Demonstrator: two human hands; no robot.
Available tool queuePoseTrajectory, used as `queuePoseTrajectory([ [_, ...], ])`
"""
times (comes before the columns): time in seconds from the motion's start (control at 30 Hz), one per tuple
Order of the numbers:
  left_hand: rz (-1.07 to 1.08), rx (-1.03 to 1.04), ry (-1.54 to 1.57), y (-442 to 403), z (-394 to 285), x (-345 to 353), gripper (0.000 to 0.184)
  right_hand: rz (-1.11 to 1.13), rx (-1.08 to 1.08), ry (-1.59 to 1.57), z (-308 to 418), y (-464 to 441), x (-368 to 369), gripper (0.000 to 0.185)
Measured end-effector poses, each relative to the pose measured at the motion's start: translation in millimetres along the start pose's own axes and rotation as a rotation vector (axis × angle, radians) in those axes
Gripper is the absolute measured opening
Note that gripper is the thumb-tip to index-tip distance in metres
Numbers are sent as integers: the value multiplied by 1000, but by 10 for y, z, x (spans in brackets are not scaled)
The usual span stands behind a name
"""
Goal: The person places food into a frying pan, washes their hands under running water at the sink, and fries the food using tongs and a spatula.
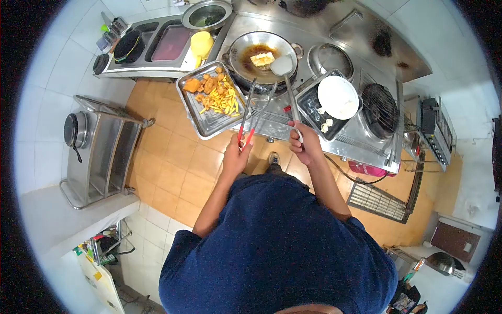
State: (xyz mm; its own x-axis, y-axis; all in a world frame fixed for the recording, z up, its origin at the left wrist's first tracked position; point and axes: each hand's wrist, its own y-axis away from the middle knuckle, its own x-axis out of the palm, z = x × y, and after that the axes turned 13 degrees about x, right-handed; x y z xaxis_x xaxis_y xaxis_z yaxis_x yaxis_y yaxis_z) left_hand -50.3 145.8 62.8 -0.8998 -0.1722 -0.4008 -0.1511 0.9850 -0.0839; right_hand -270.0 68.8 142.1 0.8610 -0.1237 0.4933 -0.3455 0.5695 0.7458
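My left hand (236,155) grips red-handled tongs (247,112), their two arms spread apart and pointing toward the stove. In my right hand (306,143) is the long handle of a metal spatula (282,65), whose broad head rests at the right inside of the wok (252,39). A pale golden piece of food (262,59) lies in brown oil in the wok, beside the spatula head. Left of the tongs, a metal tray (202,128) holds fries (225,99) and browned fried pieces (194,85).
Right of the wok are a black tray (334,128) with a white bowl (339,97), a metal lid (330,60) and a grated burner (380,107). A sink counter (157,39) with a yellow container (201,44) stands left. A steel trolley (99,157) stands further left.
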Motion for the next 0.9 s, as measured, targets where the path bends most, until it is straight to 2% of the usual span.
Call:
queuePoseTrajectory([
  [0.13, -16, 18, -10, 14, 88, -52, 36, 54, 94, -55, 166, -4, 4, 25],
  [0.23, -38, 35, 27, 0, 161, -85, 36, 203, 251, -144, 430, -153, -63, 25],
  [0.37, -20, 51, 13, -81, 202, -160, 37, 277, 387, -267, 810, -77, 264, 30],
  [0.57, 11, 79, -1, -113, 297, -257, 39, 275, 403, -246, 1191, -176, 637, 36],
  [0.77, 39, 63, 13, -118, 305, -447, 44, 252, 390, -235, 1137, -341, 560, 38],
  [0.87, 105, -5, -23, -120, 306, -557, 62, 240, 382, -239, 1011, -349, 432, 38],
  [0.9, 101, -5, -23, -115, 305, -594, 61, 248, 374, -231, 949, -365, 364, 38],
])
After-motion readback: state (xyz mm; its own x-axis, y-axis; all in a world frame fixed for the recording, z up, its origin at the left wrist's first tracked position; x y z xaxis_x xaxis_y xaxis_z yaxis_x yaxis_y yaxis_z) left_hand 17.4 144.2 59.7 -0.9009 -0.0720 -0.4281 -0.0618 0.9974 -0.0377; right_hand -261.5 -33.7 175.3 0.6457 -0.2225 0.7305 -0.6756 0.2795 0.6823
